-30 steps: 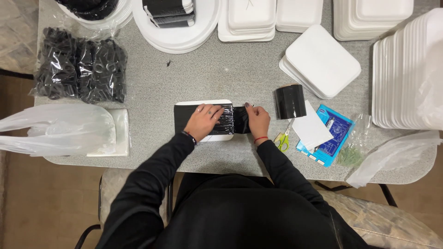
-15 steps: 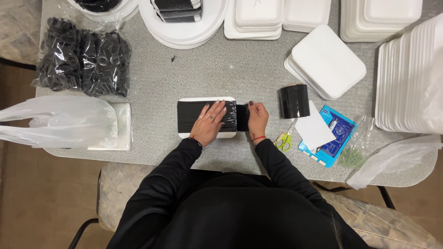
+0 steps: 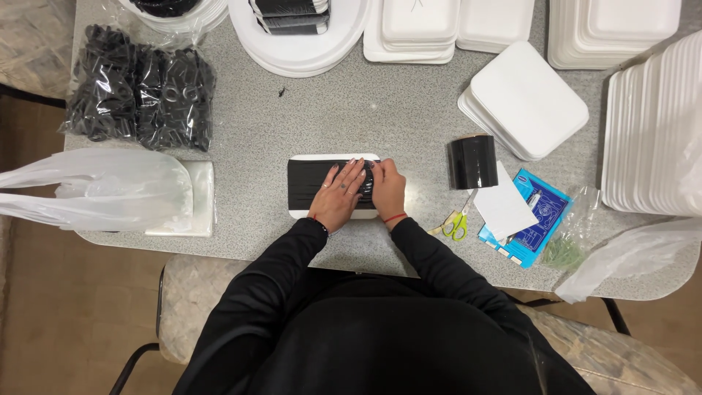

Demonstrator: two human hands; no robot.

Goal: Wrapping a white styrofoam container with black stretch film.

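A white foam tray (image 3: pixel 300 212) lies in front of me on the grey table, its top covered with black sheets (image 3: pixel 307 184) under clear wrap. My left hand (image 3: pixel 342 194) rests flat on the tray's right half, fingers spread. My right hand (image 3: pixel 387 189) grips the tray's right end, fingers curled over the edge. The tray's right end is hidden under both hands.
A black roll (image 3: pixel 472 162) stands to the right, beside scissors (image 3: pixel 456 223), a white card and a blue packet (image 3: pixel 534 219). Stacks of white foam trays (image 3: pixel 523 99) fill the back and right. A bag of black items (image 3: pixel 139 88) and a plastic bag (image 3: pixel 102 190) lie left.
My left hand has slid a little further right across the tray toward my right hand. The tray has stayed in place.
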